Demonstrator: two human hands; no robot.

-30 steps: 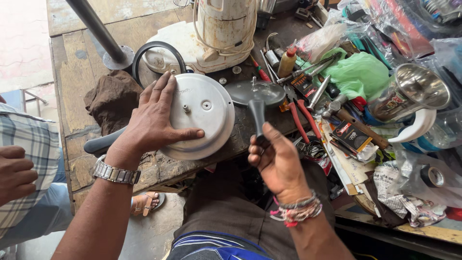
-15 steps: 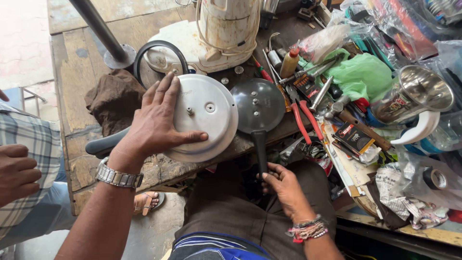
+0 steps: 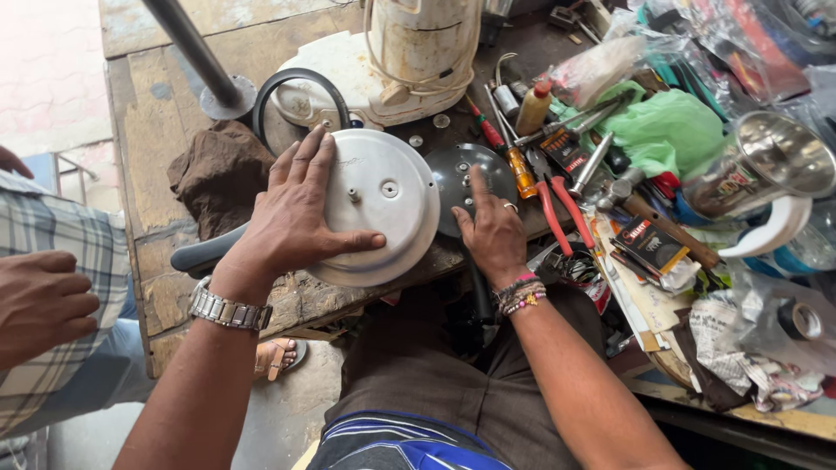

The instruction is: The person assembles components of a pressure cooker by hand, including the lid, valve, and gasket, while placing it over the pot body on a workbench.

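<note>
A silver pressure-cooker lid [image 3: 383, 204] lies flat on the worn wooden workbench [image 3: 148, 200], its grey handle [image 3: 205, 252] sticking out to the left. My left hand [image 3: 292, 213] rests spread on top of the lid, with a metal watch on the wrist. Right beside it lies a smaller dark round lid [image 3: 453, 178] whose black handle hangs over the bench edge. On this dark lid sits my right hand [image 3: 488, 231], fingers flat and pressing, beaded bracelets at the wrist. Neither hand grips anything.
A black rubber ring [image 3: 300, 87] and a white mixer base [image 3: 409, 61] stand behind the lids. Red-handled pliers [image 3: 557, 204], screwdrivers, a green bag [image 3: 670, 130] and a steel cup [image 3: 766, 170] crowd the right. Another person's hand [image 3: 39, 300] is at the left.
My right hand held the dark lid up by its handle, then lowered it onto the bench, let go of the handle and moved onto the lid. My left hand stayed on the silver lid.
</note>
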